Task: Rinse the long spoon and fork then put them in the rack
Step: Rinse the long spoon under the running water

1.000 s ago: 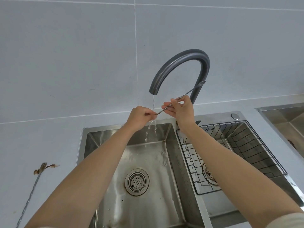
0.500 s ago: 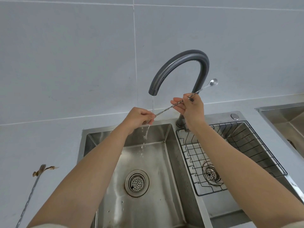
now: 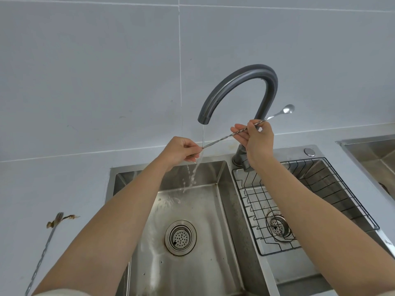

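Note:
A long twisted-handle metal spoon (image 3: pixel 222 138) is stretched between both hands under the thin water stream from the dark grey faucet (image 3: pixel 241 82). My left hand (image 3: pixel 181 151) pinches the handle's low end right at the stream. My right hand (image 3: pixel 255 138) grips the upper handle, and the small bowl (image 3: pixel 288 109) sticks out up and to the right. The long fork (image 3: pixel 46 242) lies on the counter at the far left, with brown residue on its tines. The black wire rack (image 3: pixel 320 201) sits in the right basin.
Water splashes into the left steel basin (image 3: pixel 213 210) with its round drain (image 3: pixel 180 237). A second drain (image 3: pixel 277 226) shows under the rack. Another steel basin (image 3: pixel 372 152) begins at the far right. Grey tiled wall stands behind.
My right hand slid up and right along the spoon, drawing it out so the bowl emerged past the faucet neck. The left hand stayed at the stream, pinching the handle's end.

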Motion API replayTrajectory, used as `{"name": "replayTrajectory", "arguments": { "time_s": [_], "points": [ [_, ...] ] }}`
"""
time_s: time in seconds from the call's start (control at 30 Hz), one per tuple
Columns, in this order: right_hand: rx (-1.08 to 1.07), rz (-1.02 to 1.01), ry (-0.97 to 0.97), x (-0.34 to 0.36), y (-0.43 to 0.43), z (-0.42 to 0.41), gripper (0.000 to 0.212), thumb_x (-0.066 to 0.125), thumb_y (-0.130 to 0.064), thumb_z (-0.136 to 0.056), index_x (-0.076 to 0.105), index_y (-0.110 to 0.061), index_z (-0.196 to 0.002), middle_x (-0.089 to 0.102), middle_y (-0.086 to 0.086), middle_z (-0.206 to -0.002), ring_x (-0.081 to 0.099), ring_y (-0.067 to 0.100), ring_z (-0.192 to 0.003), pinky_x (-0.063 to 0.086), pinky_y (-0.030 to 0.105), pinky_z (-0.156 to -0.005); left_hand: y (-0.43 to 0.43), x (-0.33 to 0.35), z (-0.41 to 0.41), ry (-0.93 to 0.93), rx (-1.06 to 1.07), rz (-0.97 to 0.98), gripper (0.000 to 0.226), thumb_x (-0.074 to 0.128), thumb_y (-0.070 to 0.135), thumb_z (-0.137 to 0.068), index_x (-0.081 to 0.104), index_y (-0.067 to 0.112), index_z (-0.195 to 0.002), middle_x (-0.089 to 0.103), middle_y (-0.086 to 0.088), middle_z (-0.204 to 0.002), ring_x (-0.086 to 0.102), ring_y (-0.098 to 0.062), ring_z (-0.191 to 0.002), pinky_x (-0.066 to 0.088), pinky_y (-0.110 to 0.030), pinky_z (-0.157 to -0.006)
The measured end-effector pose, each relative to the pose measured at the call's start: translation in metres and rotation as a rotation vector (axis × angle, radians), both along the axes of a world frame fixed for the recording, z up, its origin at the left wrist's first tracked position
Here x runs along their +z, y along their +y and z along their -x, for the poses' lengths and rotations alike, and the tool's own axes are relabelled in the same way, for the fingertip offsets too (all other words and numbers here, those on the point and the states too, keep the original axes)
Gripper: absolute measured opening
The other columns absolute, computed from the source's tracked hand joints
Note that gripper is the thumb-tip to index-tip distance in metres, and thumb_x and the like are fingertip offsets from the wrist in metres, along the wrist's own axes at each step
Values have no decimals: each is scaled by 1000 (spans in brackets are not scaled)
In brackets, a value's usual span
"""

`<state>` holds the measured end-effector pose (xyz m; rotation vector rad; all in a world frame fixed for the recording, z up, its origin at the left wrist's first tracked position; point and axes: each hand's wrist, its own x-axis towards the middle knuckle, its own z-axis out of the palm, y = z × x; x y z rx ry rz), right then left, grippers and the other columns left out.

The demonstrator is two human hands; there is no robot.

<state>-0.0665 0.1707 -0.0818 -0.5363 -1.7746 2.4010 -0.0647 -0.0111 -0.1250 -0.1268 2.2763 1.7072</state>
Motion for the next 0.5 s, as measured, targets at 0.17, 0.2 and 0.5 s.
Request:
{"name": "replayTrajectory", "arguments": {
  "time_s": [0.17,0.2,0.5],
  "points": [
    [-41,59,-8,0,4,1,22,33,-8,-100,43,-18,-82,63,9,-80,67,20,-70,58,22,-65,3,-4,1,14,78,-5,18,66,19,-82,64,11,-67,60,-2,-60,55,-3,-45,50,-7,-51],
    [-50,58,-9,0,6,2,22,34,-9,-100,43,-18,-82,63,10,-80,67,20,-70,58,22,-66,3,-5,1,3,81,-27,16,65,18,-83,66,8,-71,60,-2,-62,55,-2,-44,50,-7,-51],
    [-95,97,2,-4,15,3,23,33,-7,-100,44,-19,-83,63,10,-78,68,16,-64,59,23,-65,6,-5,-1,-74,77,-229,24,63,-7,-79,61,-7,-103,62,-6,-74,64,-12,-63,57,-14,-63]
  ]
}}
